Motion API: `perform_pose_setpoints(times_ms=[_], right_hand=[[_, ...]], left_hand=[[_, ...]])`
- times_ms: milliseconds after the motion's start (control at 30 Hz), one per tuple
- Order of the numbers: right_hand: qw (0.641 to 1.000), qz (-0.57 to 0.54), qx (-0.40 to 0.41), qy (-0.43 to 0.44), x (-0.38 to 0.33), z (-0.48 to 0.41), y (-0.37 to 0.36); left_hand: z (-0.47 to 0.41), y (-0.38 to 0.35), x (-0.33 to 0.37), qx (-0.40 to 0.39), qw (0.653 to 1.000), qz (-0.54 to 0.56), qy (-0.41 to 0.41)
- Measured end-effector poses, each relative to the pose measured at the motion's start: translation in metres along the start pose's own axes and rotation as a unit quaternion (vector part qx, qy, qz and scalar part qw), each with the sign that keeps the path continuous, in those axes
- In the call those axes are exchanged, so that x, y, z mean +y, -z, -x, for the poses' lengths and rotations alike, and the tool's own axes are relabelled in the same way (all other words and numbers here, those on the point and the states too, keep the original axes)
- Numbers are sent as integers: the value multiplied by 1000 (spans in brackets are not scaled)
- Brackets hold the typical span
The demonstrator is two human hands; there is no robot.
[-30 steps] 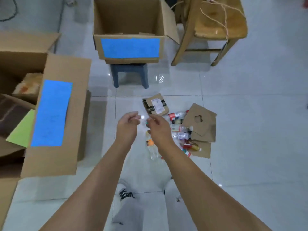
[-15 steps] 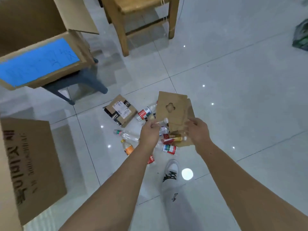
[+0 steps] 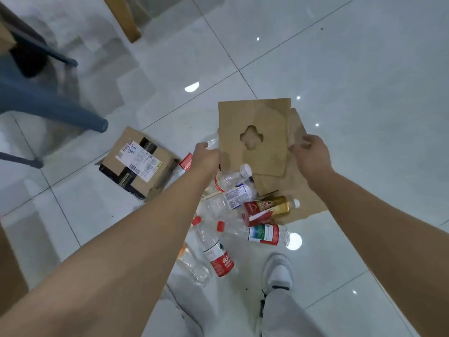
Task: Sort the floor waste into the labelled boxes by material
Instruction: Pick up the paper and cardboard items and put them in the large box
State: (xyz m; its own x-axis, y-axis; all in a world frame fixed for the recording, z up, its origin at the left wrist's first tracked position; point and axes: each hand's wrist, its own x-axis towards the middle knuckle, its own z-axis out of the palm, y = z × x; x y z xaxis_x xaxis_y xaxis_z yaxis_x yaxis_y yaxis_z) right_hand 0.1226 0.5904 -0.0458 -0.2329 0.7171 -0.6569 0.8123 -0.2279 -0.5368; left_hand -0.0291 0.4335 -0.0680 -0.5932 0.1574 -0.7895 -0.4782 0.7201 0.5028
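Observation:
A brown cardboard sheet [image 3: 262, 125] with a cut-out hole is tilted up above the waste pile. My left hand [image 3: 206, 159] grips its left edge and my right hand [image 3: 312, 155] pinches its right edge, where a second cardboard piece [image 3: 303, 198] lies under it on the floor. Below the sheet lie several plastic bottles: a tea bottle [image 3: 269, 206], a clear one with a red-green label [image 3: 264, 234], a red-labelled one [image 3: 216, 255]. A taped cardboard parcel [image 3: 136, 164] sits to the left of the pile.
A blue stool's legs [image 3: 48, 105] stand at the upper left, a wooden chair leg [image 3: 124, 18] at the top. A cardboard box's side [image 3: 9, 268] shows at the left edge. My white shoe [image 3: 279, 271] is just below the bottles. White tiled floor lies all round.
I have bent down towards the pile, so the labelled boxes have left the view. Both hands went from empty to gripping the cardboard sheet, which has risen off the bottles.

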Motion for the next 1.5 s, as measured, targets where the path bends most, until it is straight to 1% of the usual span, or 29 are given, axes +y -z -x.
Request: perform_pose_setpoints(times_ms=[100, 200, 300, 433, 500, 567, 633, 700, 733, 867, 933, 1000, 1067, 1233, 1367, 1500], right_hand=[[999, -34, -5, -22, 18, -36, -21], [997, -62, -33, -25, 26, -45, -31], [997, -75, -20, 10, 20, -38, -26], [990, -123, -3, 70, -16, -6, 5], [985, -142, -6, 94, -43, 20, 27], [980, -161, -23, 115, -72, 51, 45], [975, -175, -41, 128, -104, 89, 57], [971, -185, -60, 138, -134, 133, 63], [969, -189, -73, 143, -148, 156, 66], [961, -182, -116, 173, -200, 248, 71], [956, -170, -146, 188, -223, 290, 63], [953, -149, -168, 203, -251, 334, 47], [944, -150, -193, 221, -279, 373, 23], [917, -109, -273, 269, -333, 476, -49], [898, -77, -326, 284, -351, 554, -118], [870, -49, -403, 281, -348, 629, -202]], left_hand=[[-39, -19, -13, -37, 998, -41, 0], [-53, -27, -22, -71, 997, -32, 6], [-48, -24, -20, -48, 998, -5, -30], [-5, 2, 11, -26, 992, 63, -111], [25, 22, 31, -20, 987, 100, -123], [59, 44, 46, -14, 979, 166, -120], [104, 69, 58, 20, 957, 281, -77], [154, 95, 67, 47, 921, 386, -15], [178, 107, 69, 42, 901, 432, 4], [257, 157, 76, -34, 808, 587, 21], [289, 190, 83, -70, 767, 637, 17], [313, 229, 82, -72, 745, 663, -5], [331, 274, 73, -55, 731, 680, -31], [379, 389, 23, -7, 714, 694, -92], [416, 464, -33, 40, 676, 724, -131], [448, 538, -97, 111, 640, 747, -142]])
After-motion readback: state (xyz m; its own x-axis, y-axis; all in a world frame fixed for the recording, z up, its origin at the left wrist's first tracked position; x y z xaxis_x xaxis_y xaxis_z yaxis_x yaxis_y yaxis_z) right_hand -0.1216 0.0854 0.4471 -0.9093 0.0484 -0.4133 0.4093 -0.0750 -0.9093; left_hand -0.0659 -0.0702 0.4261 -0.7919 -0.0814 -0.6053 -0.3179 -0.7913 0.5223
